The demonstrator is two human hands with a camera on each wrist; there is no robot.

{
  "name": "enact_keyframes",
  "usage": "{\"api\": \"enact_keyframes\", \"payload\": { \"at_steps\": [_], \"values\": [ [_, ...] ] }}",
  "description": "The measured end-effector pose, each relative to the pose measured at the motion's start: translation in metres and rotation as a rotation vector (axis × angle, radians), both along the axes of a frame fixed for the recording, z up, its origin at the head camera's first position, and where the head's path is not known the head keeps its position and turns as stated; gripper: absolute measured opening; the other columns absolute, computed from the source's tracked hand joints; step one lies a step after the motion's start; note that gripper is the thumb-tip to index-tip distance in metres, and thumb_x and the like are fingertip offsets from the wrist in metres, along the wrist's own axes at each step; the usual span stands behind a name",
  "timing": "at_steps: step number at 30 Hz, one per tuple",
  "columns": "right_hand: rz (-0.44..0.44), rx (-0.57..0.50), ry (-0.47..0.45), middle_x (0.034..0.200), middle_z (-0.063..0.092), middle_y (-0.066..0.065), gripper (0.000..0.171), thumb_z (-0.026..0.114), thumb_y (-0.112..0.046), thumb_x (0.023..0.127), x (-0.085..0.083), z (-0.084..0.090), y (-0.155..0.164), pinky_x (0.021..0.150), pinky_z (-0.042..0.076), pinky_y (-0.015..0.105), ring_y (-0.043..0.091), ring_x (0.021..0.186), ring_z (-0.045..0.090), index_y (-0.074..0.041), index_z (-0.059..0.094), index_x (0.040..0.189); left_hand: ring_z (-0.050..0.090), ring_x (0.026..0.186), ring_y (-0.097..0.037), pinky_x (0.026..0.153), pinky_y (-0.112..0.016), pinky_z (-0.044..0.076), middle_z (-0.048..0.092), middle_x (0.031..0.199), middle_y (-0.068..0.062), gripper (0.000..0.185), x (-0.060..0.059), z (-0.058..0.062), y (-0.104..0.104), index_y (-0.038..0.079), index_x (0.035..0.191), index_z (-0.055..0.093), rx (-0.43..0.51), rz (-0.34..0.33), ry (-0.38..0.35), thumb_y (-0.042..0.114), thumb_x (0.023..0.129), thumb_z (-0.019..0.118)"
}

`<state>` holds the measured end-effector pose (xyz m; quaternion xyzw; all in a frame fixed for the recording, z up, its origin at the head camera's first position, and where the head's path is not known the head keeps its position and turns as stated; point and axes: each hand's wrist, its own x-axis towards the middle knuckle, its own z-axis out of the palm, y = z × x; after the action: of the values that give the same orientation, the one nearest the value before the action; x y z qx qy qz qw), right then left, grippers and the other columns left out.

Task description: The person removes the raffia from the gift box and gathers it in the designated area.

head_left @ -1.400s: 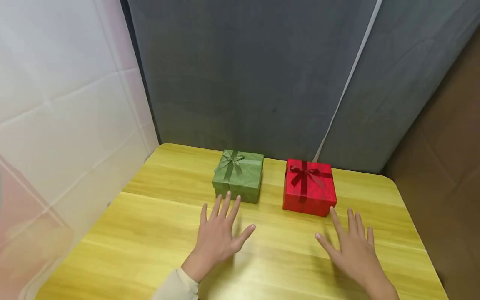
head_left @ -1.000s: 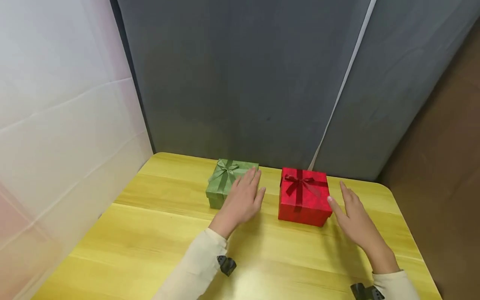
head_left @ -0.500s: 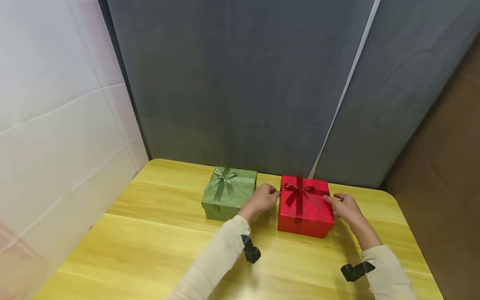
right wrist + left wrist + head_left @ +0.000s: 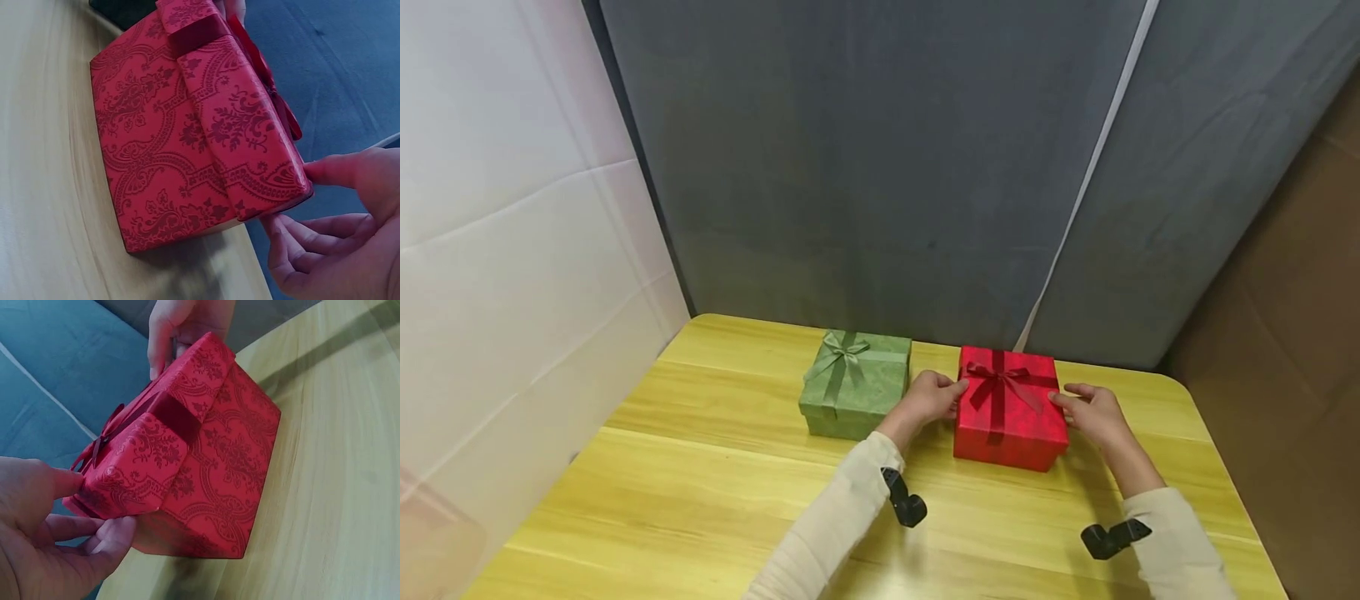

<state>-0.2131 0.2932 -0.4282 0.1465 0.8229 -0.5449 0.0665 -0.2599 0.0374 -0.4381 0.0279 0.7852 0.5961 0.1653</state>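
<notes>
A red gift box [image 4: 1009, 408] with a dark red ribbon bow stands on the yellow wooden table [image 4: 700, 467], right of centre near the back. My left hand [image 4: 951, 398] grips the left edge of its lid, thumb on top and fingers curled under the rim [image 4: 94, 528]. On the right edge, my right hand [image 4: 1063, 402] holds the lid the same way, with its thumb [image 4: 334, 170] on top. The red box [image 4: 212, 456] fills both wrist views [image 4: 181, 137]. A green gift box [image 4: 854, 383] with a green bow sits just left of my left hand, untouched.
Grey fabric panels [image 4: 880, 167] close off the back of the table. A white panel [image 4: 512, 250] stands at the left and brown cardboard [image 4: 1292, 333] at the right. Black wrist cameras [image 4: 904, 500] hang under both sleeves. The table's rounded right edge lies close to the red box.
Both hands left the table front, reached forward to either side of the red box and took hold of its lid. Over the last half second they hardly moved.
</notes>
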Motion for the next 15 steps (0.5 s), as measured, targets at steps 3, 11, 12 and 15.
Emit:
{"api": "enact_keyframes", "payload": {
  "at_steps": [3, 11, 12, 15],
  "values": [
    [-0.005, -0.006, 0.006, 0.149, 0.045, 0.035, 0.065, 0.058, -0.024, 0.106, 0.0017, -0.0016, -0.0012, 0.085, 0.058, 0.027, 0.014, 0.099, 0.066, 0.014, 0.035, 0.153, 0.069, 0.077, -0.026, 0.084, -0.045, 0.059, 0.067, 0.08, -0.01, 0.031, 0.0011, 0.002, 0.0003, -0.008, 0.097, 0.074, -0.041, 0.004, 0.017, 0.021, 0.104, 0.064],
    [-0.014, 0.048, 0.079, 0.14, 0.054, 0.03, 0.065, 0.058, -0.029, 0.105, 0.0058, 0.0013, -0.0022, 0.088, 0.057, 0.031, 0.009, 0.097, 0.062, 0.011, 0.04, 0.152, 0.067, 0.084, -0.032, 0.078, -0.041, 0.057, 0.07, 0.088, -0.016, 0.031, 0.0028, 0.0077, 0.0003, -0.008, 0.1, 0.074, -0.045, 0.009, 0.049, 0.021, 0.104, 0.063],
    [-0.015, 0.053, 0.091, 0.139, 0.055, 0.029, 0.064, 0.059, -0.029, 0.105, 0.0062, 0.0018, -0.002, 0.087, 0.056, 0.029, 0.007, 0.095, 0.061, 0.011, 0.041, 0.152, 0.067, 0.083, -0.031, 0.076, -0.039, 0.057, 0.069, 0.086, -0.014, 0.031, 0.0027, 0.0081, 0.0004, -0.008, 0.102, 0.074, -0.036, 0.008, 0.054, 0.021, 0.104, 0.063],
    [-0.028, 0.057, 0.114, 0.137, 0.059, 0.026, 0.063, 0.06, -0.029, 0.105, 0.008, 0.0044, -0.0025, 0.082, 0.054, 0.023, 0.001, 0.091, 0.058, 0.01, 0.043, 0.151, 0.068, 0.085, -0.029, 0.077, -0.037, 0.058, 0.069, 0.088, -0.012, 0.031, 0.0024, 0.0099, 0.0004, -0.01, 0.11, 0.072, 0.0, 0.009, 0.067, 0.02, 0.104, 0.063]
  ]
}}
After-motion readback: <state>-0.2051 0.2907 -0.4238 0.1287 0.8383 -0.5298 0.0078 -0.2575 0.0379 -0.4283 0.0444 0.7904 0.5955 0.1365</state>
